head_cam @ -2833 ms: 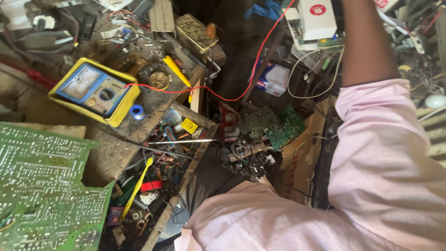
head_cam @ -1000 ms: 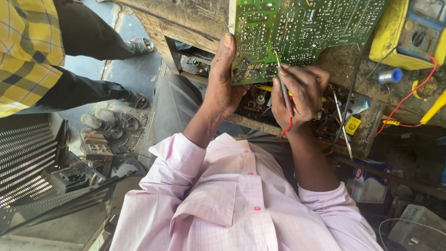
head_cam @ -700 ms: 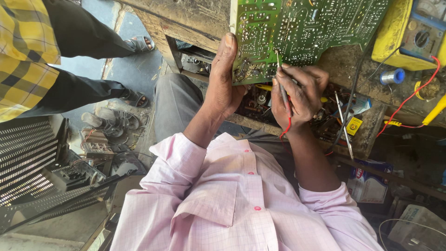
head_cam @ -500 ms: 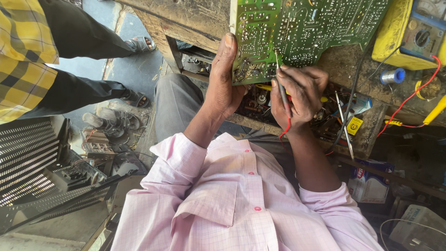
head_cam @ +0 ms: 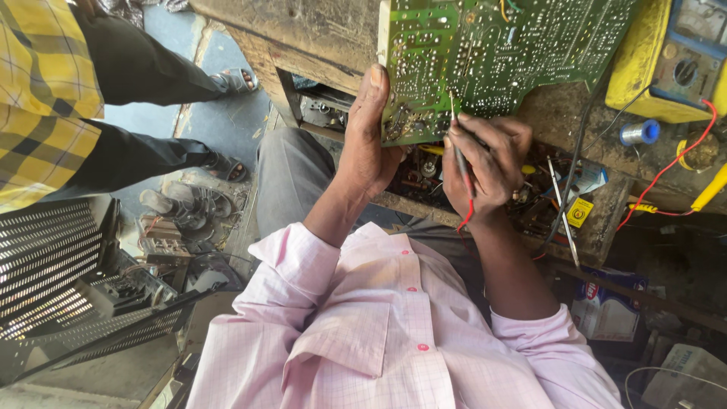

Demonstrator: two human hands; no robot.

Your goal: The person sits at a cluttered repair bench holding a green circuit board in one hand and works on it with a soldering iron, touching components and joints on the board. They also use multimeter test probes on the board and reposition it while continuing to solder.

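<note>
A large green circuit board rests solder side up on a worn wooden workbench. My left hand grips the board's near left corner, thumb along its edge. My right hand holds a thin metal probe like a pen, its tip touching the board near the lower edge. A red lead trails from the probe under my wrist. A yellow multimeter sits at the top right, with a red wire running from it.
A solder spool, tweezers and small parts lie in the open tray under the board. Another person in a yellow checked shirt and dark trousers stands at the left. A perforated metal casing lies on the floor.
Since 2.8 s ago the view has swung from the cluttered bench to the board, with both hands on it. Over the last second the hands and probe have barely moved.
</note>
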